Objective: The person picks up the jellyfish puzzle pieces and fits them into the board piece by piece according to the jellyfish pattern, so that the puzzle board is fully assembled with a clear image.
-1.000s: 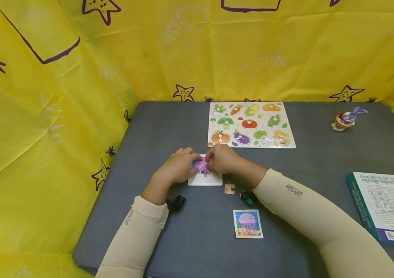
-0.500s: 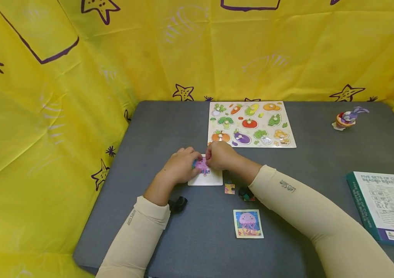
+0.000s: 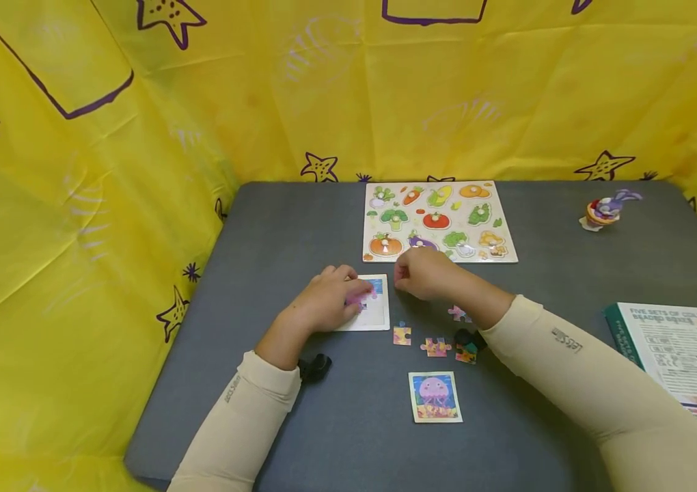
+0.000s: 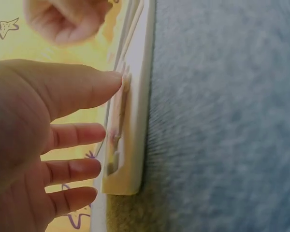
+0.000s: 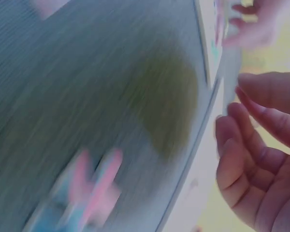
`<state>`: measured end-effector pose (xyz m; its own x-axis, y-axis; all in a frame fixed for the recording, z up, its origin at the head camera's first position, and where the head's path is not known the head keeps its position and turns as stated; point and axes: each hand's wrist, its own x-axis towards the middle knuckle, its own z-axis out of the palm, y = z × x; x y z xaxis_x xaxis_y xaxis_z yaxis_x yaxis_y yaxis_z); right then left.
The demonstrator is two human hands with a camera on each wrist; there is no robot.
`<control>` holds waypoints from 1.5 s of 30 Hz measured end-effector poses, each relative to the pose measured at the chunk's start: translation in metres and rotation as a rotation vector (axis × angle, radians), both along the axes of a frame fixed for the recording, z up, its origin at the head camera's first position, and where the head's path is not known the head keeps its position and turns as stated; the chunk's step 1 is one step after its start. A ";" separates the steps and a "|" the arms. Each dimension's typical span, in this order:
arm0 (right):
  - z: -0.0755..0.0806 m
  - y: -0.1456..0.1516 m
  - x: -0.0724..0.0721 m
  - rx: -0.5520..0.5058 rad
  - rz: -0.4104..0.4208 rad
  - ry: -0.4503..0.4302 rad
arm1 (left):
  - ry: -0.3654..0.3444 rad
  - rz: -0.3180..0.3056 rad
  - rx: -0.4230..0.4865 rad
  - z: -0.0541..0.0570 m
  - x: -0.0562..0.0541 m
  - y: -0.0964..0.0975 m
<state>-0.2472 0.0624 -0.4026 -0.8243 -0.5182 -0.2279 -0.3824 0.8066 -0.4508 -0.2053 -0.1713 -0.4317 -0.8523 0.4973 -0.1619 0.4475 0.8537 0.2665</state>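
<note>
In the head view my left hand (image 3: 322,301) rests at a small white puzzle tray (image 3: 378,320), its fingers over the pink and blue jellyfish puzzle pieces (image 3: 376,284) laid in it. From the left wrist, the thumb and straight fingers lie along the tray's edge (image 4: 135,159). My right hand (image 3: 427,273) hovers just right of the tray, fingers loosely bent; the right wrist view shows nothing between thumb and fingers. Several loose jigsaw pieces (image 3: 436,347) lie below it, one partly behind the wrist camera. A blurred pink and blue piece (image 5: 89,193) appears in the right wrist view.
A jellyfish picture card (image 3: 435,398) lies nearer the body. Behind the hands is a vegetable peg puzzle board (image 3: 406,229). A boxed set (image 3: 680,348) sits at the right, a rabbit figurine (image 3: 603,210) farther back. Yellow cloth (image 3: 299,102) surrounds the grey table.
My right hand has left the tray and moved right, uncovering the tray's right side and more loose pieces. My left hand stays at the tray. The head view has shifted slightly.
</note>
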 end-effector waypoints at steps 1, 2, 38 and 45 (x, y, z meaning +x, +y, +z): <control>0.000 0.010 0.001 0.010 0.000 -0.002 | -0.006 -0.008 -0.005 0.000 0.000 0.001; 0.000 0.020 0.003 0.020 -0.001 -0.006 | -0.010 -0.013 -0.010 0.000 0.000 0.001; -0.013 0.019 0.012 -0.258 -0.033 -0.187 | -0.102 0.034 0.049 0.009 -0.019 0.008; -0.016 -0.020 0.001 -0.218 0.020 -0.176 | -0.081 0.025 0.079 0.008 -0.020 0.007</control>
<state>-0.2463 0.0424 -0.4183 -0.7711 -0.5865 -0.2477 -0.2977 0.6760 -0.6740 -0.2257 -0.1645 -0.4237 -0.8502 0.4902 -0.1919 0.4009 0.8392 0.3674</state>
